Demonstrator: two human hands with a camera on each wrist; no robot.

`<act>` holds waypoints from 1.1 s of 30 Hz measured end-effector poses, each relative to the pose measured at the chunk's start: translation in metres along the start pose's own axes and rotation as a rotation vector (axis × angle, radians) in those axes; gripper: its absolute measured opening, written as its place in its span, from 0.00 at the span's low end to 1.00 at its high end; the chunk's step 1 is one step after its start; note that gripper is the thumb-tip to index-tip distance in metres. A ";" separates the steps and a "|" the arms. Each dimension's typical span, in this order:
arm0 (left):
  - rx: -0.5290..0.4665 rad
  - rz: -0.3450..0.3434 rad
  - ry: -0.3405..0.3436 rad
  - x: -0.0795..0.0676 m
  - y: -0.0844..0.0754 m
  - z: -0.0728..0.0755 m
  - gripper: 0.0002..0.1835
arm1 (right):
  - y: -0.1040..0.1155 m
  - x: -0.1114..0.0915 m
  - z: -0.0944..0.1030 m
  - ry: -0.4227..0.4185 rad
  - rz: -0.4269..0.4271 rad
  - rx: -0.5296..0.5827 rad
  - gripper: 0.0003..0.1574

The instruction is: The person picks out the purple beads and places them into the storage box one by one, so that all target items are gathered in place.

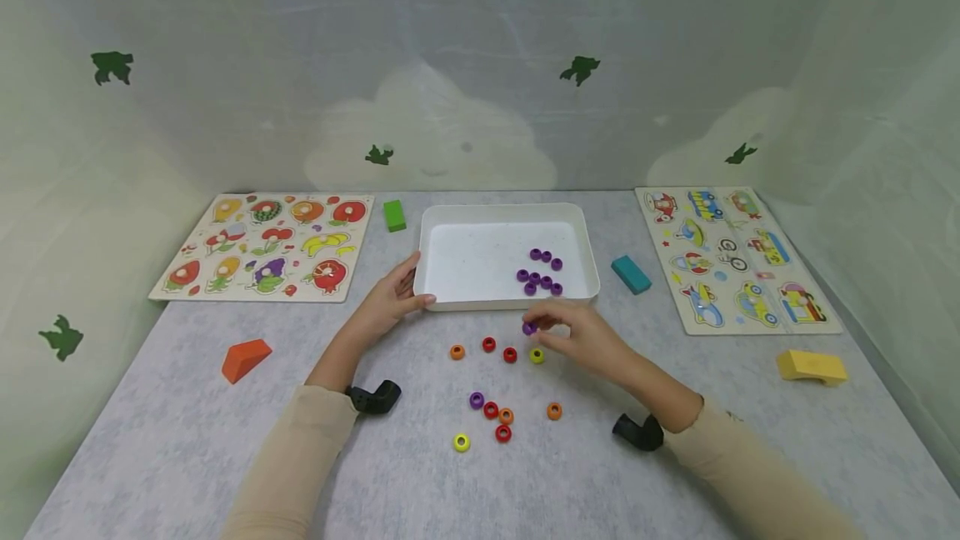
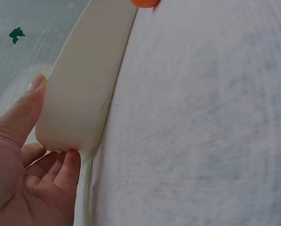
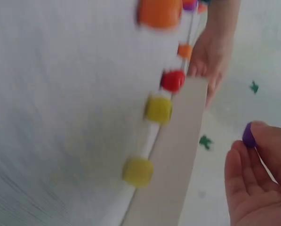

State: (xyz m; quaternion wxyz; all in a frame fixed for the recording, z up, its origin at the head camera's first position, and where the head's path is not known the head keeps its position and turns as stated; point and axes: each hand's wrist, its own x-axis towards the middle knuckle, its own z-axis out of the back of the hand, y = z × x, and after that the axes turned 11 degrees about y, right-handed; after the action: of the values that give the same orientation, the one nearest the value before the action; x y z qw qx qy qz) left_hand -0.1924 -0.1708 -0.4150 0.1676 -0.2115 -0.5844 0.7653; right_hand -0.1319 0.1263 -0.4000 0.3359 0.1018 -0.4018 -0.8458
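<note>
A white tray (image 1: 495,305) stands at the back middle of the table, with several purple beads (image 1: 546,282) in its right part. My left hand (image 1: 382,304) grips the tray's front left corner. Seen from the left wrist, thumb and fingers lie around the tray's corner (image 2: 76,94). Between thumb and fingertips, my right hand (image 1: 585,338) pinches a purple bead (image 3: 248,135), just before the tray's front wall. Below that hand lies a yellow bead (image 1: 537,355). Red beads (image 1: 510,354) and an orange bead (image 1: 457,352) lie left of it.
More loose beads (image 1: 491,410) lie nearer on the table. A fruit puzzle board (image 1: 247,261) is at left, a vehicle puzzle board (image 1: 720,273) at right. Around the tray are a green block (image 1: 394,216), a teal block (image 1: 631,274), an orange block (image 1: 245,360) and a yellow block (image 1: 812,366).
</note>
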 end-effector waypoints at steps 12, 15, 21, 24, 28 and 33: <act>0.000 -0.010 -0.001 0.000 0.001 0.000 0.44 | -0.058 0.063 0.032 -0.130 -0.337 -0.033 0.14; 0.002 -0.007 -0.003 0.000 0.001 0.000 0.44 | -0.067 0.070 0.033 -0.086 -0.422 -0.053 0.13; -0.006 -0.002 -0.004 -0.001 0.001 0.000 0.43 | -0.070 0.077 0.033 0.021 -0.482 -0.109 0.11; -0.008 -0.006 -0.002 -0.001 0.001 0.000 0.44 | -0.069 0.077 0.033 0.029 -0.490 -0.105 0.12; -0.014 -0.013 -0.001 -0.001 0.000 -0.001 0.43 | -0.062 0.072 0.033 -0.015 -0.431 -0.110 0.17; -0.012 -0.013 0.000 -0.001 0.000 0.000 0.44 | -0.037 0.057 0.030 -0.091 -0.234 -0.097 0.23</act>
State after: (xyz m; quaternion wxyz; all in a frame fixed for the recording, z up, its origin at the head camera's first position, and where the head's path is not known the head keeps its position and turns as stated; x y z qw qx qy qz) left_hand -0.1916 -0.1711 -0.4151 0.1712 -0.2090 -0.5904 0.7605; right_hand -0.2057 0.1243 -0.4021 0.2208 0.0931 -0.3606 -0.9014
